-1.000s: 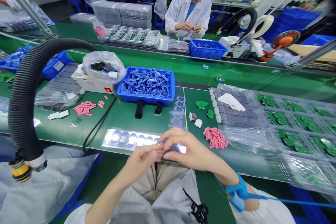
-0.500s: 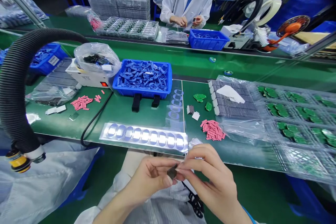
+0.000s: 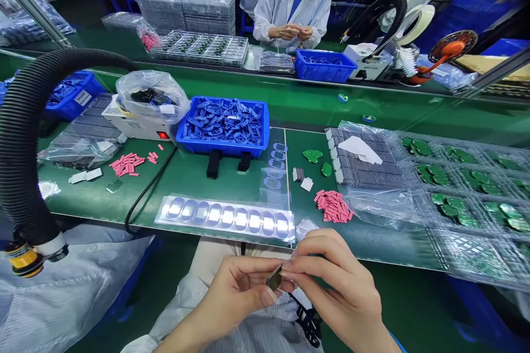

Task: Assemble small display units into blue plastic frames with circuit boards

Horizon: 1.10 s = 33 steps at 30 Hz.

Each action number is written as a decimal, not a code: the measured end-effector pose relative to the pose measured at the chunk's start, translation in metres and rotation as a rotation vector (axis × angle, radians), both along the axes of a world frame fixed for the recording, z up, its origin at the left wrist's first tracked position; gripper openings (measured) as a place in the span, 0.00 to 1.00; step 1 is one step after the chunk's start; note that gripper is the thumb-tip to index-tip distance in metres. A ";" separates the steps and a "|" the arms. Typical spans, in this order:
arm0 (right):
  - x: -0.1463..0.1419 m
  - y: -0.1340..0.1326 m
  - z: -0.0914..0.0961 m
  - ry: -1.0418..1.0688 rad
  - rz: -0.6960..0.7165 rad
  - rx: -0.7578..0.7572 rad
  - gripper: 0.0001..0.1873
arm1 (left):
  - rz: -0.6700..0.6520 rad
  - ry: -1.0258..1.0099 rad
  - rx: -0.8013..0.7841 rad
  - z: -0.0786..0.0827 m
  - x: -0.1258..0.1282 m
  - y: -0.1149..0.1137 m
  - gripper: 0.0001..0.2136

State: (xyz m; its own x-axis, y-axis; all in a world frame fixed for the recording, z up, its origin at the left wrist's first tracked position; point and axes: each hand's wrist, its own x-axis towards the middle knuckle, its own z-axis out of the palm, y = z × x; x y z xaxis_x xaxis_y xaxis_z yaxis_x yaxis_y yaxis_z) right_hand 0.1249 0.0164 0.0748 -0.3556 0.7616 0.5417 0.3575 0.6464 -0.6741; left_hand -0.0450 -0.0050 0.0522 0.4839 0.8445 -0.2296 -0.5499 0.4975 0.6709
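Over my lap, in front of the bench edge, my left hand [image 3: 244,289] pinches a small dark flat piece [image 3: 274,278] between thumb and fingers. The fingertips of my right hand [image 3: 331,276] close on the upper right end of the same piece. Its exact kind cannot be made out, and its far side is hidden by my fingers. Just beyond my hands, a clear strip of oval stickers [image 3: 223,215] lies along the bench edge. Right of it sits a pile of pink pieces [image 3: 333,206].
A blue bin of blue plastic parts [image 3: 226,146] stands mid-bench. Green circuit boards [image 3: 453,205] fill clear trays at right, beside dark strips [image 3: 364,168] in plastic. A black ribbed hose [image 3: 19,138] arches at left. Opposite, a co-worker in a white coat [image 3: 273,5] handles something small.
The dark piece has tilted and shows more of its flat face between my fingers. My hands stay close together. Across the bench, the co-worker's hands have come together.
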 end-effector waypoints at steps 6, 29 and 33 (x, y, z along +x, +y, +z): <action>0.000 0.000 0.000 0.021 0.007 -0.007 0.10 | 0.010 0.019 0.037 -0.003 0.000 -0.002 0.17; 0.032 -0.019 -0.053 -0.214 -0.422 -0.079 0.06 | 0.372 0.202 -0.306 -0.027 0.028 0.002 0.16; 0.052 0.001 -0.096 -0.333 -0.615 -0.077 0.07 | 0.291 0.135 -0.355 -0.021 0.022 0.006 0.19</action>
